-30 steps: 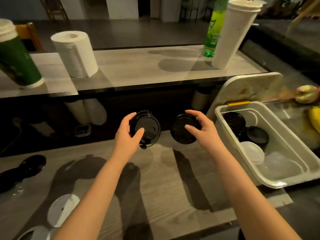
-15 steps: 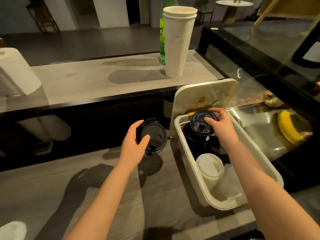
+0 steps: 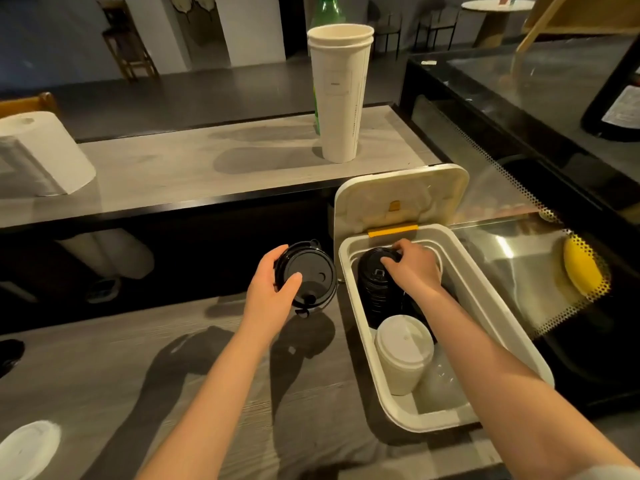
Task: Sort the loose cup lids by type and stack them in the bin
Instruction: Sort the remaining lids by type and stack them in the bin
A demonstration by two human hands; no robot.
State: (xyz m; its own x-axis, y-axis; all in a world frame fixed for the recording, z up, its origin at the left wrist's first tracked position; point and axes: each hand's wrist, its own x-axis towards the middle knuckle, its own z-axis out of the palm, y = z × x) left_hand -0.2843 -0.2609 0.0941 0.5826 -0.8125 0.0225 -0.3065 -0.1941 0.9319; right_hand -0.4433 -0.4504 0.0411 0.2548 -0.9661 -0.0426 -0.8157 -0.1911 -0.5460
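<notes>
My left hand (image 3: 273, 289) grips a black cup lid (image 3: 310, 277) with a small plug tab, holding it in the air just left of the white bin (image 3: 485, 292). My right hand (image 3: 412, 268) reaches into the far end of the bin, its fingers curled over the top lid of a tall stack of black lids (image 3: 375, 285). A stack of white lids (image 3: 403, 351) stands nearer me in the bin, with clear lids (image 3: 441, 382) beside it. One loose white lid (image 3: 27, 448) lies on the counter at the lower left.
The bin's hinged cover (image 3: 398, 199) stands open at its far end. A raised shelf behind holds stacked white paper cups (image 3: 341, 95), a green bottle (image 3: 325, 10) and a paper towel roll (image 3: 38, 157). A glass display case (image 3: 540, 237) with a banana (image 3: 581, 268) is on the right.
My right hand carried its black lid rightward into the bin and lowered it onto the black stack. The left hand kept its lid raised. The view shifted toward the bin.
</notes>
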